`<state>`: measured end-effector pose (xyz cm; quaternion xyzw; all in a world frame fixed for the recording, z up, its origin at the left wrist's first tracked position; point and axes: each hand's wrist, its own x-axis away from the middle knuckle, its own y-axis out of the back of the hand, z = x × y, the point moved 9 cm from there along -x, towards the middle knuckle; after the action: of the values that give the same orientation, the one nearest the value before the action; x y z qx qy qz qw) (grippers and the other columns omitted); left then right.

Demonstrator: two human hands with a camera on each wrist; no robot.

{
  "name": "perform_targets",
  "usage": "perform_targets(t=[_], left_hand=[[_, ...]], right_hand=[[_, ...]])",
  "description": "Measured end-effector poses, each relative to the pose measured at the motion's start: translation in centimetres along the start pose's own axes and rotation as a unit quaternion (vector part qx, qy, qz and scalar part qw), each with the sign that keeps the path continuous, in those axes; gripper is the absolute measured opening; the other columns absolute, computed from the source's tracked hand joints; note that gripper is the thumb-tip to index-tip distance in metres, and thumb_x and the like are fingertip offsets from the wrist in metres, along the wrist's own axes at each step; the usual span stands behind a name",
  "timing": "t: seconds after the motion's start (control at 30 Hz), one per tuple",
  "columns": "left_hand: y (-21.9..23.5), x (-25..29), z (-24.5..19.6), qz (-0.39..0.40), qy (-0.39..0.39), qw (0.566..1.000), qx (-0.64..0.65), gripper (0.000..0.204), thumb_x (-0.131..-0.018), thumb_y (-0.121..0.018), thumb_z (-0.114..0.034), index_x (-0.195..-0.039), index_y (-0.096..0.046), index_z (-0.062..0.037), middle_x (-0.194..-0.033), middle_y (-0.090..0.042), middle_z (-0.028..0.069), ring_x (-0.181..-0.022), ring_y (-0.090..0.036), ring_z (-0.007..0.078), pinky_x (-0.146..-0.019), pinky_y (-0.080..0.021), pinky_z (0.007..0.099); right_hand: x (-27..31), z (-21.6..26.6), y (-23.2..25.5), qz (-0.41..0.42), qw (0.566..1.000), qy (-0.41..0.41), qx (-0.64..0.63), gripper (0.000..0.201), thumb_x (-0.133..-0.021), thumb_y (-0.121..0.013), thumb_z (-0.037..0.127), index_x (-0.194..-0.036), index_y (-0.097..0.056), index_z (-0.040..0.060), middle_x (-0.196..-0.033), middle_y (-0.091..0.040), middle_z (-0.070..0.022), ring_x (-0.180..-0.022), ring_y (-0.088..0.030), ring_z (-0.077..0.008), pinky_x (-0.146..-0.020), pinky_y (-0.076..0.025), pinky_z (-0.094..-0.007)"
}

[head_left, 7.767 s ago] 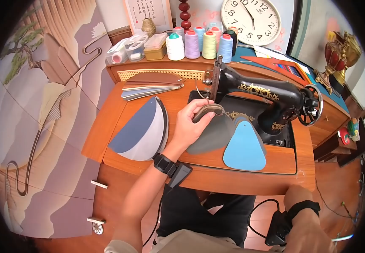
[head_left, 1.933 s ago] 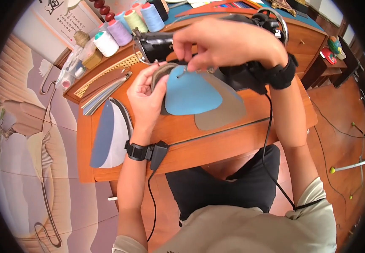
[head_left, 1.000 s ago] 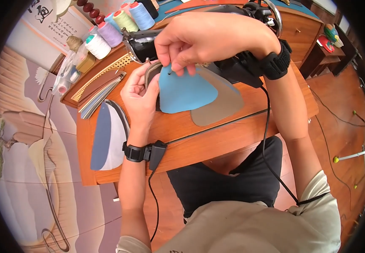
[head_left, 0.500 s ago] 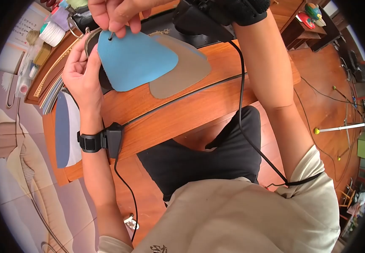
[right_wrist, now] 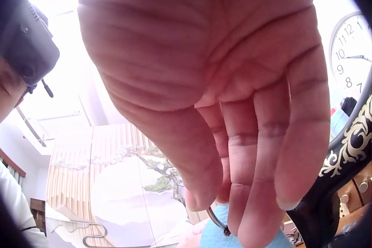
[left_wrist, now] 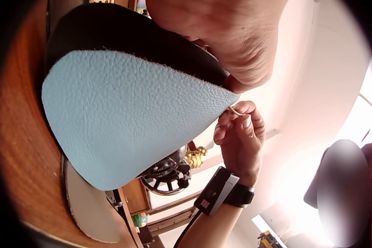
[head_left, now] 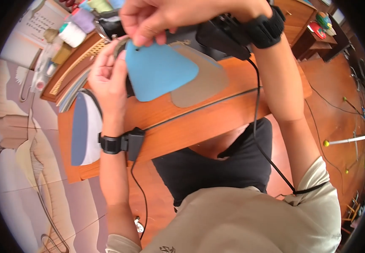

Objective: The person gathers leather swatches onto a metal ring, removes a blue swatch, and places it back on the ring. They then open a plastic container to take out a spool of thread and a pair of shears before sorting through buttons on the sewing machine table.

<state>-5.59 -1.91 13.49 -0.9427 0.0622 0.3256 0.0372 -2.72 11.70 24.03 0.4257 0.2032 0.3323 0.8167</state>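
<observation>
My left hand (head_left: 110,78) grips the narrow end of a stack of dark leather swatches (left_wrist: 110,30), partly hidden behind a blue leather swatch (head_left: 159,71). The blue piece has a pebbled face and a small hole near its narrow tip. A thin curved metal ring (right_wrist: 217,218) runs at that hole. The thumb and fingers of my right hand (head_left: 165,21) pinch the ring right above the swatch; its far end is hidden by them. Below the blue piece, a brown-grey swatch (head_left: 205,82) lies on the wooden sewing table (head_left: 178,126).
A half-round blue and white swatch set (head_left: 85,130) lies at the table's left, with a fan of strips (head_left: 73,90) behind it. The black sewing machine (right_wrist: 334,181) stands beyond the hands. Thread spools (head_left: 73,34) line the back shelf.
Earlier the blue swatch lay on the table and my right hand hung at the side. My right hand has since come over to the ring, and the blue swatch is raised against the left-hand stack.
</observation>
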Motion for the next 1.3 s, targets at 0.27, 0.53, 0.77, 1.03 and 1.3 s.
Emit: perform_targets(t=[0.27, 0.53, 0.77, 1.03, 1.3], left_hand=[[-1.3, 0.0, -0.9, 0.029, 0.022, 0.999, 0.014, 0.036, -0.093, -0.057, -0.008, -0.125, -0.053, 0.0093, -0.118, -0.063, 0.0141, -0.104, -0.06, 0.0137, -0.092, -0.045, 0.0263], [-1.6, 0.2, -1.1, 0.028, 0.02, 0.998, 0.052, 0.039, -0.091, -0.061, -0.006, -0.126, -0.052, 0.0085, -0.119, -0.063, 0.0149, -0.105, -0.061, 0.0143, -0.093, -0.047, 0.0266], [-1.9, 0.1, -1.0, 0.04, 0.026, 0.998, 0.027, 0.044, -0.084, -0.07, 0.0, -0.124, -0.052, 0.0069, -0.109, -0.066, 0.0136, -0.098, -0.063, 0.0127, -0.086, -0.049, 0.025], [-1.7, 0.1, -0.3, 0.035, 0.028, 0.998, 0.032, 0.041, -0.086, -0.069, 0.0, -0.123, -0.052, 0.0071, -0.109, -0.066, 0.0138, -0.097, -0.064, 0.0135, -0.085, -0.05, 0.026], [-1.8, 0.1, -0.3, 0.029, 0.033, 0.999, 0.026, 0.037, -0.087, -0.065, 0.004, -0.121, -0.052, 0.0065, -0.111, -0.066, 0.0138, -0.098, -0.064, 0.0135, -0.085, -0.051, 0.0258]], right_hand=[[-0.4, -0.3, 0.2, 0.036, 0.999, -0.005, -0.002, 0.017, -0.09, -0.062, 0.013, -0.082, -0.063, -0.0022, -0.071, -0.068, -0.0074, -0.068, -0.066, -0.014, -0.062, -0.05, -0.0267], [-0.5, -0.1, 0.0, 0.049, 0.999, -0.003, -0.011, 0.015, -0.089, -0.062, 0.012, -0.081, -0.063, -0.0007, -0.07, -0.067, -0.0056, -0.064, -0.061, -0.0143, -0.06, -0.048, -0.028], [-1.3, -1.5, -1.2, -0.025, 0.996, 0.081, -0.007, 0.01, -0.085, -0.064, 0.008, -0.082, -0.06, -0.0006, -0.069, -0.065, -0.0059, -0.064, -0.064, -0.0118, -0.06, -0.05, -0.0259], [-1.6, -0.9, -1.5, -0.04, 0.993, 0.107, 0.022, 0.014, -0.085, -0.067, 0.011, -0.08, -0.061, -0.0004, -0.068, -0.065, -0.007, -0.063, -0.063, -0.0123, -0.059, -0.049, -0.0257], [-1.1, -1.9, -0.8, -0.052, 0.996, 0.061, 0.028, 0.012, -0.085, -0.067, 0.01, -0.085, -0.06, 0.0002, -0.07, -0.064, -0.0056, -0.061, -0.061, -0.0123, -0.058, -0.049, -0.0262]])
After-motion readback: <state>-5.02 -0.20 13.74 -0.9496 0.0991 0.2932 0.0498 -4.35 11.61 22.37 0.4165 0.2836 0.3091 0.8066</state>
